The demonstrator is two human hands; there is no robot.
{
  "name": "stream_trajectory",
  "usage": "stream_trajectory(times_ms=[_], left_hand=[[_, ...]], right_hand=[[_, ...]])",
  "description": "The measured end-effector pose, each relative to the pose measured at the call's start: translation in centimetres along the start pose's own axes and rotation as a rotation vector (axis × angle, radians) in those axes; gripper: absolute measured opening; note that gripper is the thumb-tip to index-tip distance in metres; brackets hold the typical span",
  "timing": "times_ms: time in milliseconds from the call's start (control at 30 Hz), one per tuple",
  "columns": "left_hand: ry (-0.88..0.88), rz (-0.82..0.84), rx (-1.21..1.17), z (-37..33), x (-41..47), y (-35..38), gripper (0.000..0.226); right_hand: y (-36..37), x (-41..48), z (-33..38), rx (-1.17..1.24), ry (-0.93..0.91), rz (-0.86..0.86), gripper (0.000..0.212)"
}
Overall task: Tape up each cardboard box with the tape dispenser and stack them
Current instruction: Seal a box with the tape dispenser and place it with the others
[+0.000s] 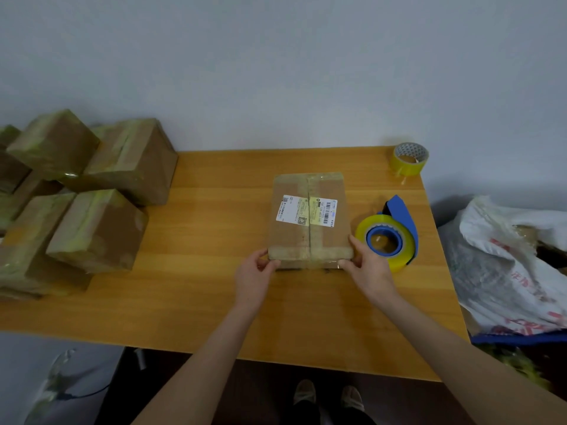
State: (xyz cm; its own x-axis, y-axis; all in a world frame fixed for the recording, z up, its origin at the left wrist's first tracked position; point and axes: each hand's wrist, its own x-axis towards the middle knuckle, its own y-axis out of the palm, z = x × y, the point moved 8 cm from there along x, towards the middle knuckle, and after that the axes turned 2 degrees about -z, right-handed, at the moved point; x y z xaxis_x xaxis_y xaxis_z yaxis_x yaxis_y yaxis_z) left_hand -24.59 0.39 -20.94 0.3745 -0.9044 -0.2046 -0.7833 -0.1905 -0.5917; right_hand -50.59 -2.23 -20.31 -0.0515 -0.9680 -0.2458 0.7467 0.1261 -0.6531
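cardboard box lay flat mid-table, taped, w/ shipping label on top. left hand pinched its near-left corner; right hand pinched near-right corner, fingers curled on the edge. tape dispenser sat just right of box. spare tape roll at far-right corner. taped boxes stacked at left.

Box mid-table; dispenser just right; spare roll far-right corner; box stack left.
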Motion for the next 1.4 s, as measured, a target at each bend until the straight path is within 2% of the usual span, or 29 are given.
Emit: stream_trajectory(times_ms=[167, 333, 400, 467, 567, 667, 800, 1000, 1133, 1233, 1400], left_hand=[[0.004, -0.041, -0.027, -0.4, 0.4, 0.2, 0.026], [0.033, -0.051, 0.138, -0.9, 1.0, 0.4, 0.027], [0.050, -0.029, 0.358, -1.3, 1.1, 0.3, 0.038], [0.068, -0.023, 0.510, -1.7, 1.1, 0.4, 0.058], [0.163, -0.030, 0.556, -3.1, 1.0, 1.7, 0.100], [0.160, 0.048, 0.550, -3.5, 1.4, 3.4, 0.117], [0.209, 0.045, 0.490, -2.4, 2.4, 2.4, 0.104], [0.297, 0.067, 0.289, -0.9, 2.5, 1.0, 0.076], [0.194, 0.174, 0.153, -0.4, 2.1, 1.6, 0.063], [0.221, 0.076, 0.205, -1.0, 1.8, 1.7, 0.030], [0.147, 0.105, 0.171, -0.6, 1.5, 1.6, 0.025]], right_hand=[[0.2, 0.7, -0.3, -0.057, -0.010, -0.059, 0.059], [-0.1, 1.1, 0.7, -0.437, -0.101, -0.043, 0.049], [-0.4, 1.3, 1.3, -0.573, -0.161, -0.045, 0.048], [-0.1, 1.7, 2.2, -0.658, -0.192, -0.033, 0.061], [1.8, 1.8, 3.3, -0.689, -0.142, 0.030, 0.079], [3.1, 2.1, 3.8, -0.666, -0.128, 0.031, 0.069], [2.4, 2.6, 2.7, -0.619, -0.223, 0.032, 0.051], [0.9, 2.5, 1.6, -0.430, -0.351, 0.114, 0.052], [0.1, 2.3, 1.2, -0.345, -0.330, 0.111, 0.053], [0.4, 2.1, 1.3, -0.359, -0.296, 0.088, 0.049], [0.0, 2.1, 1.5, -0.273, -0.235, 0.137, 0.044]])
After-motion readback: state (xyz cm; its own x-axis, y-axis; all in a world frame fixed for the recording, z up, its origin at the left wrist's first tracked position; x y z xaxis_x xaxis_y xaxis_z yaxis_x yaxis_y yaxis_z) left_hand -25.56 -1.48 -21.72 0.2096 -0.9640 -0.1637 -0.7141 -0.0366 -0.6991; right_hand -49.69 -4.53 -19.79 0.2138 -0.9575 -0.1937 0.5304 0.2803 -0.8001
